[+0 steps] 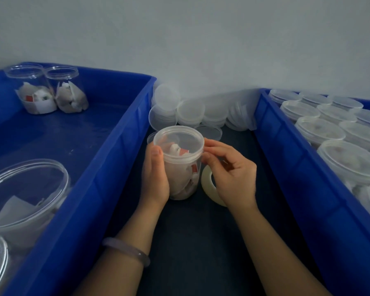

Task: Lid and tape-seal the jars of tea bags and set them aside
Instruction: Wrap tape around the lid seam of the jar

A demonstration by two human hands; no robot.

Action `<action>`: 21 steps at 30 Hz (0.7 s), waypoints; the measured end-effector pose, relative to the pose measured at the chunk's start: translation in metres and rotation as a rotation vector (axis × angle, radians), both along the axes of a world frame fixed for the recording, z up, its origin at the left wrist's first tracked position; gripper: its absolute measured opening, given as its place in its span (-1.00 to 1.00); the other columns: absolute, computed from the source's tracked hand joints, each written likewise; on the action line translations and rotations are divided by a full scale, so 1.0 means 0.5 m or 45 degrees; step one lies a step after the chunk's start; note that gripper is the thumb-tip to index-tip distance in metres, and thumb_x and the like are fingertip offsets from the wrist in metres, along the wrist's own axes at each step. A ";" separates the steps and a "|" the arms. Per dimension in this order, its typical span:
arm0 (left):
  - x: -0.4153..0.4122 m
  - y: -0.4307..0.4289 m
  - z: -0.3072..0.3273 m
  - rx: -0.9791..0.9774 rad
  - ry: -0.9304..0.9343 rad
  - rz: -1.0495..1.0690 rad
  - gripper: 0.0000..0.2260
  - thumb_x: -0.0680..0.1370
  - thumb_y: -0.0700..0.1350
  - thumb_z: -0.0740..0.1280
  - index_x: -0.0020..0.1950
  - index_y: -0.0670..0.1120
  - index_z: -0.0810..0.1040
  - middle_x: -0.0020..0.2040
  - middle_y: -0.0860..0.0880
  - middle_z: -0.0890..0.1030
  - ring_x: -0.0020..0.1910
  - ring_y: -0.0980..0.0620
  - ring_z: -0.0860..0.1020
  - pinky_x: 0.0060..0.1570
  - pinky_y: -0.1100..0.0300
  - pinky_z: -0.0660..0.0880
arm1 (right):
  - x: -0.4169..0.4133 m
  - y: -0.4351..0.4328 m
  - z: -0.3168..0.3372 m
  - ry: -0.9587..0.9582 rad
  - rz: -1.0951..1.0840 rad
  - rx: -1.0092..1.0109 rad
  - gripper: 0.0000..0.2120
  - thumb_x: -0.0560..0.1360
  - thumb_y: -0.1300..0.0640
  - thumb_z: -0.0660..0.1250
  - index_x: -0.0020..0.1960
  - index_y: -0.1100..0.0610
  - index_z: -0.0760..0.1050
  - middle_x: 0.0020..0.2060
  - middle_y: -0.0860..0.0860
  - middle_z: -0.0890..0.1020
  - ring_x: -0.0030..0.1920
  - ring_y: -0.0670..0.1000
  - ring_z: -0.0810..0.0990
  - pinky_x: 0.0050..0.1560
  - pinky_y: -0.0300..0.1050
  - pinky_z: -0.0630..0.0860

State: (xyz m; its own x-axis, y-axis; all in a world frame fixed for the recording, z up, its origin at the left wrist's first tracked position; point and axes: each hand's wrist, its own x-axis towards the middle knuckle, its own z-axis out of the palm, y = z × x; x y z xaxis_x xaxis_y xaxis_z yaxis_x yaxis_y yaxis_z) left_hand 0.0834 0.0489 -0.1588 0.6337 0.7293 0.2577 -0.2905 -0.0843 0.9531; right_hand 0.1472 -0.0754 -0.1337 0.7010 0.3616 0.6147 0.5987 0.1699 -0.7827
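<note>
Jar (184,176) gripped in curled left hand (155,178); right hand (233,174) pinches its lid (178,138) at the rim.

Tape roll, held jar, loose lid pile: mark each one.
tape roll (206,184): head view, left side of its ring.
held jar (181,180): head view, clear side wall.
loose lid pile (190,111): head view, top of a front stack.

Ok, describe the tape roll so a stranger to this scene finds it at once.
Between the left bin and the right bin runs a dark table strip, where a left hand holds a lidded jar. Just right of that jar, partly hidden by the right hand, shows the tape roll: a pale ring with an open middle, unlike the solid clear lids piled behind.
</note>
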 end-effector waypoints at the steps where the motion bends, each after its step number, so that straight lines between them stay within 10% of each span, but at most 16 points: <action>1: 0.000 0.000 0.000 -0.004 -0.007 0.015 -0.41 0.35 0.43 -0.03 0.10 0.11 0.50 0.04 0.11 0.59 -0.02 0.37 0.55 -0.10 0.52 0.41 | -0.003 0.001 0.000 -0.071 -0.028 -0.024 -0.86 0.45 0.44 0.36 -0.05 0.28 0.61 0.00 0.07 0.66 0.00 -0.15 0.64 -0.03 -0.32 0.55; 12: 0.008 0.000 -0.006 0.085 -0.048 0.118 -0.31 0.38 0.38 -0.09 0.14 -0.06 0.53 -0.01 0.07 0.60 -0.08 0.40 0.54 -0.10 0.53 0.39 | 0.020 -0.031 0.026 0.039 0.145 -0.280 -0.82 0.42 0.43 0.34 -0.27 0.19 0.53 -0.01 0.04 0.61 0.00 0.01 0.63 -0.02 0.04 0.61; 21: -0.007 -0.008 0.005 -0.020 -0.095 0.022 -0.45 0.37 0.37 -0.05 -0.01 0.06 0.53 -0.15 0.13 0.65 -0.12 0.39 0.57 -0.17 0.54 0.41 | 0.026 -0.009 0.011 0.165 0.077 -0.272 -0.80 0.49 0.35 0.34 -0.17 0.06 0.53 -0.15 -0.04 0.61 -0.24 -0.15 0.60 -0.23 -0.28 0.53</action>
